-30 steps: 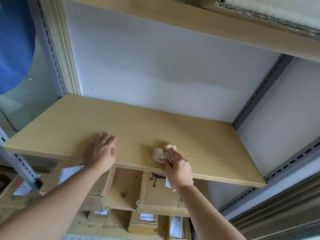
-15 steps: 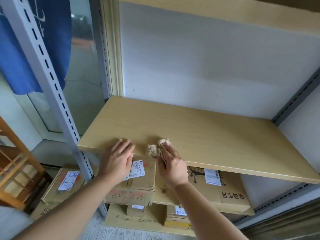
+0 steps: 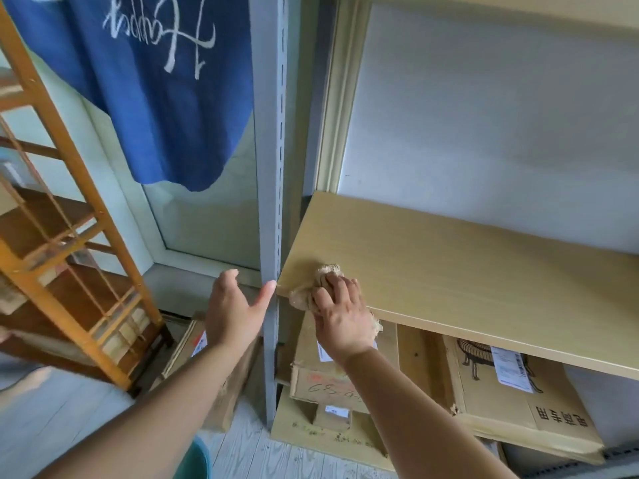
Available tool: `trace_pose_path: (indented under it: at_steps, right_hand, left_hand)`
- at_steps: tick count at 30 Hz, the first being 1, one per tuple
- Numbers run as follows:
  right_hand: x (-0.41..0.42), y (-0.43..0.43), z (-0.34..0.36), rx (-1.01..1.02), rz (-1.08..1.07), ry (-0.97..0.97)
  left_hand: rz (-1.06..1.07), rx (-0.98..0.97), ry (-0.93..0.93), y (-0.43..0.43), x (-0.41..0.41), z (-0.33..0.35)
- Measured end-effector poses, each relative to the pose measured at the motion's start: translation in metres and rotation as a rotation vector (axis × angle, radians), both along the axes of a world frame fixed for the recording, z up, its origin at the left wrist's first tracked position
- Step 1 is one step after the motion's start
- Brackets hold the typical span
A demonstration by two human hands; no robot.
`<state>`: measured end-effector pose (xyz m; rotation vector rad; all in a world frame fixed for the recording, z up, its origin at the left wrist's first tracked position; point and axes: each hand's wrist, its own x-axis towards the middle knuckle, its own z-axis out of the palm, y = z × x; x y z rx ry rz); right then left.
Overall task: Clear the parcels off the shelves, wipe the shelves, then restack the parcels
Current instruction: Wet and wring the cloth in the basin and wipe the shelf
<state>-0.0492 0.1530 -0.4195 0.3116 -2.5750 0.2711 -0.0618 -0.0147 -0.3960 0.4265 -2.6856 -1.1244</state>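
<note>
Our right hand point(image 3: 340, 314) presses the balled rag point(image 3: 316, 286) onto the cleared shelf point(image 3: 466, 271) at its left front corner, left hand point(image 3: 235, 305) spread free, so we judge wiping underway and the parcels point(image 3: 511, 385) below await restacking.

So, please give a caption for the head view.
Right hand wipes the bare wooden shelf's front corner with a crumpled rag.

Head view, downward, near shelf point(image 3: 466, 271)

Soft daylight, wide-angle edge bending, slight blur.
</note>
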Motion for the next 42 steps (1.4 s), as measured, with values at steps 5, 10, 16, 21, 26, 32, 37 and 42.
trace_pose_path:
  at_steps: [5, 10, 16, 21, 26, 32, 37, 42]
  right_hand:
    - [-0.005, -0.008, 0.004, 0.078, 0.131, 0.093]
    - [-0.014, -0.022, 0.003, 0.131, 0.249, 0.077]
    - [-0.017, 0.001, 0.009, 0.186, 0.327, 0.111]
    - [-0.004, 0.042, 0.004, 0.192, 0.317, 0.166]
    - [0.018, 0.101, 0.005, 0.179, 0.285, 0.16]
    - [0.053, 0.183, 0.007, 0.176, 0.188, 0.144]
    - [0.077, 0.241, 0.008, 0.16, 0.124, 0.058]
    - [0.092, 0.288, 0.008, 0.174, 0.137, 0.107]
  left_hand:
    - [-0.197, -0.009, -0.123, 0.013, -0.007, -0.007]
    - [-0.11, -0.015, -0.09, 0.019, -0.015, -0.002]
    - [-0.073, -0.041, -0.056, 0.024, -0.014, -0.001]
    - [-0.039, -0.033, -0.053, 0.031, -0.012, -0.001]
    - [0.039, -0.018, -0.006, 0.039, -0.01, -0.005]
    - [0.222, 0.162, 0.022, 0.068, -0.003, -0.002]
    - [0.198, 0.124, -0.112, 0.154, 0.032, -0.005]
    - [-0.034, 0.023, 0.157, 0.239, 0.073, -0.006]
